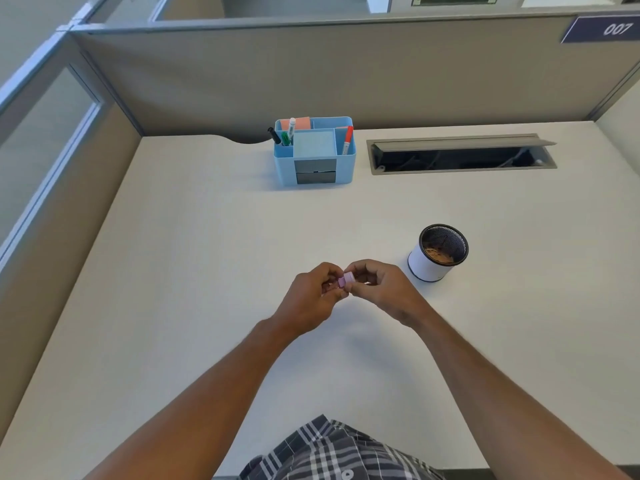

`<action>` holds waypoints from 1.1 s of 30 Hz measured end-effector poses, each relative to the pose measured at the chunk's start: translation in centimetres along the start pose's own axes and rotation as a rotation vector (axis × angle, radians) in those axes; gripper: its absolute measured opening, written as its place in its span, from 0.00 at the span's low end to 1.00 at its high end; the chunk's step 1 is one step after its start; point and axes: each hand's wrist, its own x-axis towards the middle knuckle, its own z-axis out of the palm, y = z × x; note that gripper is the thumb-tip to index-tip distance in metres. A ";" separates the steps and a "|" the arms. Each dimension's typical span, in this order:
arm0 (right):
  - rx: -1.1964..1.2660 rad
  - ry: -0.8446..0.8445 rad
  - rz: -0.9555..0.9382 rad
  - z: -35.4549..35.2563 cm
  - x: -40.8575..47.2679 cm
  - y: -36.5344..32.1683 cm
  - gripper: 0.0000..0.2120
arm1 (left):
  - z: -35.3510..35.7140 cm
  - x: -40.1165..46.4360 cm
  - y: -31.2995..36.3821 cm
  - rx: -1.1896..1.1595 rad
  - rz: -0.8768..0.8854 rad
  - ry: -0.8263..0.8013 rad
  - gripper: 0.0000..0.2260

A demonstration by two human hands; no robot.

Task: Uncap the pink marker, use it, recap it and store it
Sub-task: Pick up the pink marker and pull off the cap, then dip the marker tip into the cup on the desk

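Observation:
The pink marker (pixel 345 280) is held above the middle of the white desk, and only a short pink stretch of it shows between my two hands. My left hand (pixel 313 297) grips one end and my right hand (pixel 379 289) grips the other, fingertips nearly touching. Fingers hide most of the marker, so I cannot tell whether the cap is on or off. A black mesh pen cup with a white sleeve (pixel 438 252) stands just to the right of my right hand.
A light blue desk organiser (pixel 315 152) at the back holds black, green and red markers plus sticky notes. A cable slot with a raised grey lid (pixel 460 154) lies to its right. Grey partition walls (pixel 346 71) enclose the desk (pixel 207 254) at the back and left.

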 end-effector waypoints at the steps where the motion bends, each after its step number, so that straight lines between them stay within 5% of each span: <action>1: 0.005 -0.004 0.005 -0.1 0.0 -0.2 0.04 | 0.0 -0.1 0.1 -0.017 0.002 0.003 0.06; 33: 0.121 0.172 -0.037 -2.2 -1.2 -2.1 0.08 | -0.1 0.3 2.7 -0.080 0.026 0.062 0.10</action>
